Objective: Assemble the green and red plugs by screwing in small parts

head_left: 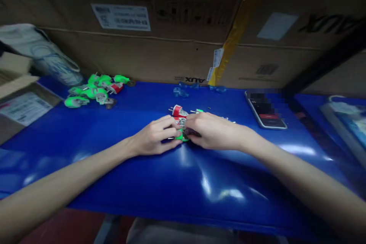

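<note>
Near the middle of the blue table, my left hand (157,136) has its fingers closed on a green plug (179,135), whose metal pins stick out to the left. Pressed up against its right side is my right hand (204,129), fingers curled around a small dark part (192,132) that they mostly hide. Just beyond the fingertips lies a red and white plug (179,111), with another red piece (180,122) between it and the green plug. Part of another green piece (199,111) shows behind my right hand.
Green plugs (95,92) and a red one (115,87) are heaped at the back left. Translucent blue pieces (180,92) lie along the back edge. A phone (265,112) rests at the right. Cardboard boxes (171,57) stand behind; an open box (25,103) is at left.
</note>
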The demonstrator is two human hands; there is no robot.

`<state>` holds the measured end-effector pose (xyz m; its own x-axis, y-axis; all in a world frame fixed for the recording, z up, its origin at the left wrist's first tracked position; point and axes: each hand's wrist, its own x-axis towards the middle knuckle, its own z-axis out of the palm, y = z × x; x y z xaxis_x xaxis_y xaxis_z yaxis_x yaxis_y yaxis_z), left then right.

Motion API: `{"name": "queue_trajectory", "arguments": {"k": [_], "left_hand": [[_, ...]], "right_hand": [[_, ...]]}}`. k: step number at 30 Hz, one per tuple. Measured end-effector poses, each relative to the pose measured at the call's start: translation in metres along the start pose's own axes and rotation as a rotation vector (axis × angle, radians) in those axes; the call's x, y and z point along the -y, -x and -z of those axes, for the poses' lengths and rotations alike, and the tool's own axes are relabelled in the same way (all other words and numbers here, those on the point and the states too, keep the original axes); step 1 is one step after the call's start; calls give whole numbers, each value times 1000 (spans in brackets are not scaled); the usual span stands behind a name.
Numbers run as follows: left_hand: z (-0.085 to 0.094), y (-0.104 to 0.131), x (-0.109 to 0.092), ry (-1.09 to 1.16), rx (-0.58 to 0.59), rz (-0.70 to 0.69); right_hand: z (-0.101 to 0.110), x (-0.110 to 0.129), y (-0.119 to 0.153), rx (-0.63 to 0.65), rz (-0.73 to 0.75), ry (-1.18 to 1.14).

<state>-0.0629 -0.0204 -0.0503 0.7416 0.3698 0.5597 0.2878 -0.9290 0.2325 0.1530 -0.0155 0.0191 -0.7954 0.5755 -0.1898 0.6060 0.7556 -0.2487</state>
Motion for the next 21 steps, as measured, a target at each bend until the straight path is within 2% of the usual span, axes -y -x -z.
{"name": "queue_trajectory", "arguments": {"k": [6,14,21], "left_hand": [[0,0,-1,-8,-10,-8],[0,-1,-1,-13,-15,-15],[0,1,-1,-34,-10,-3]], "right_hand": [[0,0,1,-21,-29,-3],[-1,-2,-1,-6,20,8],[15,-11,4,-55,90,-122]]}}
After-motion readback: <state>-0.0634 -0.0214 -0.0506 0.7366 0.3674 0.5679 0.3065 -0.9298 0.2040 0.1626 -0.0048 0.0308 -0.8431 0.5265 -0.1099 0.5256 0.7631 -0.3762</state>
